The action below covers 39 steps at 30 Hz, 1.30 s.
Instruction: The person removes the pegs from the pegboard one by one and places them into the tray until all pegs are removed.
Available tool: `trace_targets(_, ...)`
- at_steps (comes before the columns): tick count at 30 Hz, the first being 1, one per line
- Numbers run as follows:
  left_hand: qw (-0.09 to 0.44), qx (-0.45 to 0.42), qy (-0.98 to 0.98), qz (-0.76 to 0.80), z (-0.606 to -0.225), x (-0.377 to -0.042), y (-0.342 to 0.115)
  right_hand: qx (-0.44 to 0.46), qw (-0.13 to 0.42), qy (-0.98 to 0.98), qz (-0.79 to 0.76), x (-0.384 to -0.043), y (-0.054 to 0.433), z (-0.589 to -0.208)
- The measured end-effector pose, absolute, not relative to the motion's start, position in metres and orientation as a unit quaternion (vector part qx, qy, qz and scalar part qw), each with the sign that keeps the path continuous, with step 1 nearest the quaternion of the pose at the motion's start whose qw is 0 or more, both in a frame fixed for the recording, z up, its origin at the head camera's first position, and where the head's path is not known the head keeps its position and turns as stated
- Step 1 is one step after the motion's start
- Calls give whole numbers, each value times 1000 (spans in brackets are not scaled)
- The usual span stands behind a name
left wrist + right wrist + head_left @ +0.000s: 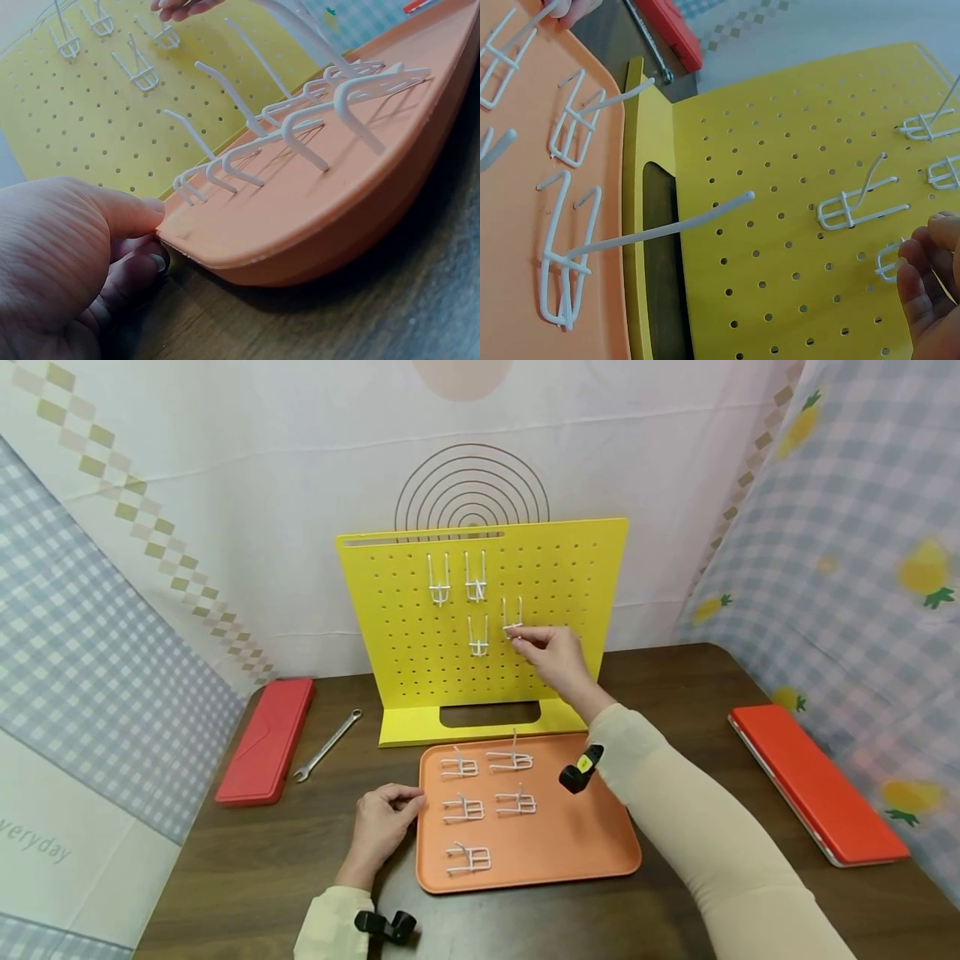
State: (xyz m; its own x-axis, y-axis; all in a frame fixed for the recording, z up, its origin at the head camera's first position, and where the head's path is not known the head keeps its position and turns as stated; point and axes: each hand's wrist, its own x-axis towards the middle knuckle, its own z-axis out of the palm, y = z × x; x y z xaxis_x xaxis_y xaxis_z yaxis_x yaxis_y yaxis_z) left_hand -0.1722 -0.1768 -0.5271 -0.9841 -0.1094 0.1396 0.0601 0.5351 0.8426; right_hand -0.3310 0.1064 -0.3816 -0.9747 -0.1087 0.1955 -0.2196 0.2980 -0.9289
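My right hand (558,656) pinches the lower end of a white wire pegboard hook (504,610) on the yellow pegboard (405,668). Fingers cover part of that hook in the right wrist view. Three more hooks hang on the board: two side by side higher up, and one lower hook (847,212) to the left of the held one. With thumb above and fingers below, my left hand (382,822) grips the left rim of the orange tray (577,835). Several loose hooks lie in the tray, among them a front one (471,860), their single prongs pointing up.
Left of the board lie a wrench (330,745) and a red case (266,743) on the dark wooden table (247,877). A flat orange-red case (817,785) lies at the right. Patterned cloth (300,527) hangs behind and at both sides.
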Motion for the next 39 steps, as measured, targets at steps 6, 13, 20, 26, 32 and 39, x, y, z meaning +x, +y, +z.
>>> trace_targets(6, 91, 11, -872, -482, -527, -172, -176, 117, 57, -802, 584, -322, 116, -379)
trace_targets(13, 89, 8, -872, -482, -528, -171, -174, 151, 98, -812, 554, -297, 141, -383)
trace_targets(20, 93, 7, -874, -477, -528, -172, -175, 180, 159, -818, 523, -257, 176, -410)
trace_targets(26, 90, 17, -873, -480, -528, -172, -180, 175, 141, -807, 547, -233, 196, -440)
trace_targets(32, 93, 17, -871, -481, -530, -172, -181, 163, 138, -813, 542, -219, 202, -451)
trace_targets(39, 90, 15, -873, -479, -529, -173, -178, 138, 157, -816, 538, -210, 198, -449)
